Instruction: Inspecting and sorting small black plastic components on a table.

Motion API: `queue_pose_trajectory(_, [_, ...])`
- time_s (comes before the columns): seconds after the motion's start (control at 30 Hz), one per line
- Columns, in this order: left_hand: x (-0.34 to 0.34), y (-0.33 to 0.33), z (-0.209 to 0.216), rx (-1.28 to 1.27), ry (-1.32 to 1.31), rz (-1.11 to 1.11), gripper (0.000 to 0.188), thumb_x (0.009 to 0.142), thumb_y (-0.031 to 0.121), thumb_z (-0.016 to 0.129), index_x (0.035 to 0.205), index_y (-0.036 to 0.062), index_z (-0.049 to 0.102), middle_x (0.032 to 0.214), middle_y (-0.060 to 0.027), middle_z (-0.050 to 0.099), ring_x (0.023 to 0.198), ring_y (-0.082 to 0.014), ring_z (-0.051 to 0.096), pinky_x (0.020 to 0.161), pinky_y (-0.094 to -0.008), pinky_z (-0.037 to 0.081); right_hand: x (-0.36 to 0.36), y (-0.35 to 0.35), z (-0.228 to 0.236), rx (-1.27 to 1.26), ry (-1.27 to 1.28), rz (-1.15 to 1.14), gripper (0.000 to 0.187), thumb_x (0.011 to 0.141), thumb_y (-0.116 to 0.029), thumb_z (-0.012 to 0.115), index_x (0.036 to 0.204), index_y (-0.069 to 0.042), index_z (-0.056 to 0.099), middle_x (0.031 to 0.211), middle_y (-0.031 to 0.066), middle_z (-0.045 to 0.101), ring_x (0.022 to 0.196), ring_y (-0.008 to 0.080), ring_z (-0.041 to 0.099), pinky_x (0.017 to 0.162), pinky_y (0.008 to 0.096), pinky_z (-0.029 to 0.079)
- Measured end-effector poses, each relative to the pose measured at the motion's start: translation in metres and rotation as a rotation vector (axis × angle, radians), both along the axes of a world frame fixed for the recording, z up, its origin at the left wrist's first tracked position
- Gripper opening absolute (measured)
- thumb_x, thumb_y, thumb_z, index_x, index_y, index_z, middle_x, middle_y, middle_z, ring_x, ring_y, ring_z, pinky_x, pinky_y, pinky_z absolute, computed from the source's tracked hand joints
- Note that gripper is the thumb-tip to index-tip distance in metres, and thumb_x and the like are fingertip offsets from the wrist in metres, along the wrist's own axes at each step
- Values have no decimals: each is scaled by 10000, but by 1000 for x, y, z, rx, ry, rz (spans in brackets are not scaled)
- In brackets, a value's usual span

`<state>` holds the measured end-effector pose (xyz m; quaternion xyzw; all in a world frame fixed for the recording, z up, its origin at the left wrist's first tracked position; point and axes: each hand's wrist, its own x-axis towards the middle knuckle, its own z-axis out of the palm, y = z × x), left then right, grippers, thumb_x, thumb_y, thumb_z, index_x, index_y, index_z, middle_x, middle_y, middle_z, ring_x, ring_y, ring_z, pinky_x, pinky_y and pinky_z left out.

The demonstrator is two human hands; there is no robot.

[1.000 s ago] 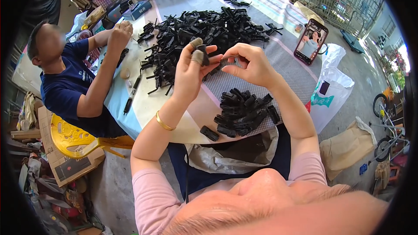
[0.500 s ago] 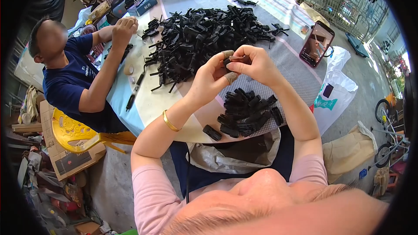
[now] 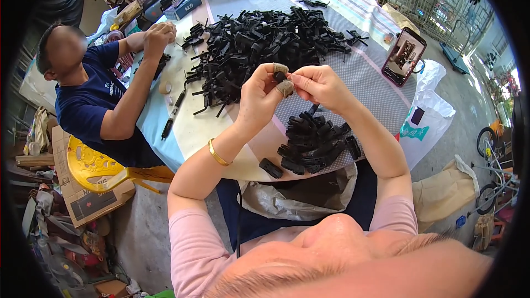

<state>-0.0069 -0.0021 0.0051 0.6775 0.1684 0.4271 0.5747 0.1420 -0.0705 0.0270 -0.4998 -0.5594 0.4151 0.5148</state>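
black plastic is everywhere: a small finished-looking stack (image 3: 314,140) sits near the table edge (image 3: 232,172), while the big loose heap (image 3: 259,44) beyond looks mostly untouched. left hand (image 3: 259,96) and right hand (image 3: 320,84) meet above the table, fingertips closed on one small black piece (image 3: 280,76) pinched between them.

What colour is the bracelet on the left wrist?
The bracelet is gold, plain and smooth, seen clearly in the head view.
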Motion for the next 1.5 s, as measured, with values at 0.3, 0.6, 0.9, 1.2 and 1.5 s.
queue_pose_trajectory(0.3, [0, -7, 0, 313, 27, 189, 199, 747, -28, 622, 927, -16, 537, 756, -72, 608, 676, -82, 571, 621, -218, 475, -1, -1, -2, 27, 55, -15, 190, 862, -153, 540, 827, 9, 633, 572, -22, 508, 495, 22, 426, 431, 171, 329])
queue_pose_trajectory(0.6, [12, -10, -11, 323, 489, -356, 453, 780, 43, 602, 1194, -1, 423, 991, -105, 595, 922, -132, 542, 814, -277, 443, 126, 42, -31, 113, -1092, -768, 326, 717, -130, 560, 1037, -86, 605, 779, 133, 641, 699, 233, 631, 644, 333, 492])
queue_pose_trajectory(0.9, [5, -11, -8, 154, 456, -661, 376, 869, 141, 496, 1202, -22, 432, 1125, -106, 543, 1043, -164, 497, 912, -301, 384, 128, 52, -39, -305, -1170, -730, 267, 731, -171, 521, 961, -88, 627, 940, 153, 624, 885, 278, 605, 769, 369, 481])
queue_pose_trajectory(1.2, [16, -4, -11, 168, 111, -104, 832, 702, 27, 698, 1343, 29, 167, 1263, -166, 405, 1103, -210, 475, 950, -323, 390, 37, 21, -13, 136, -283, -331, 267, 707, -240, 680, 784, 14, 651, 658, 47, 617, 591, 76, 545, 537, 212, 425])
queue_pose_trajectory(1.5, [10, 11, -4, -46, -96, -123, 437, 795, -43, 558, 1196, -32, 385, 1084, -89, 501, 996, -162, 539, 810, -241, 467, 7, 12, -5, 77, 137, -69, 267, 867, -206, 529, 1035, -2, 559, 620, -38, 491, 485, 2, 382, 415, 155, 288])
